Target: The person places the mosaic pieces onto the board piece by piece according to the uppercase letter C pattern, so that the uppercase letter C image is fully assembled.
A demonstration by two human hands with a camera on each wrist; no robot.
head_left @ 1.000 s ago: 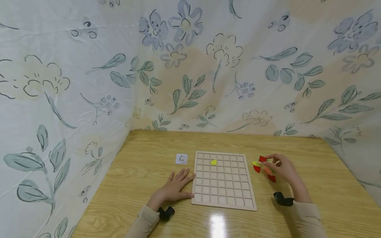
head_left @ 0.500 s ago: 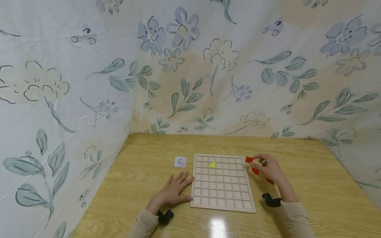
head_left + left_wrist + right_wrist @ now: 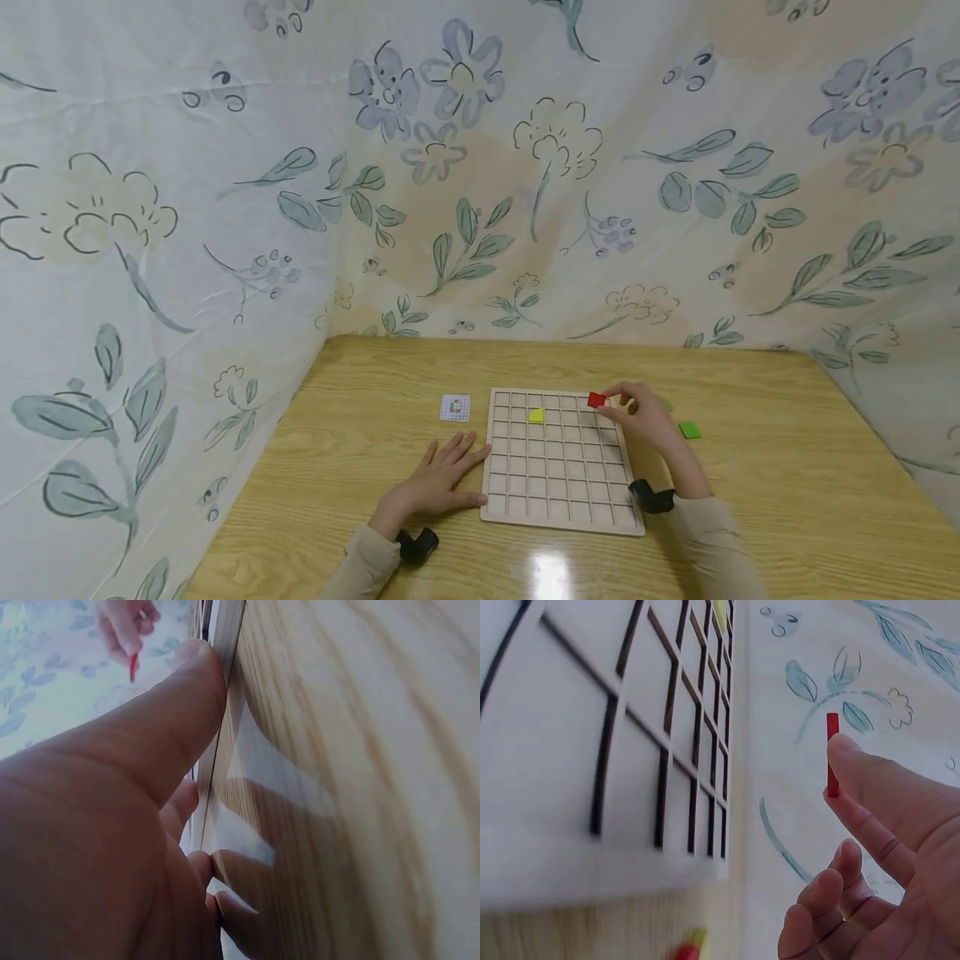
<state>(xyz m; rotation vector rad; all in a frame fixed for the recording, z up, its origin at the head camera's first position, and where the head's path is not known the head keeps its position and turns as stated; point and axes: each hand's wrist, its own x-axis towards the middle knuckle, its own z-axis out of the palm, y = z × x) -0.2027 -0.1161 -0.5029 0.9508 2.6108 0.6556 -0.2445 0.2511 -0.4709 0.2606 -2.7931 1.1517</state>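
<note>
Carried leftward since the earlier frame, red tile (image 3: 596, 400) is pinched in right hand (image 3: 637, 413) over grid board's (image 3: 558, 508) far rows. Left hand (image 3: 438, 479) lies spread, steadying its edge. Lowering into a cell is judged next.

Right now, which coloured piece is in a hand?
The red piece, pinched by the right hand above the board's far right cells. The yellow piece sits in a board cell; the green piece lies on the table.
</note>
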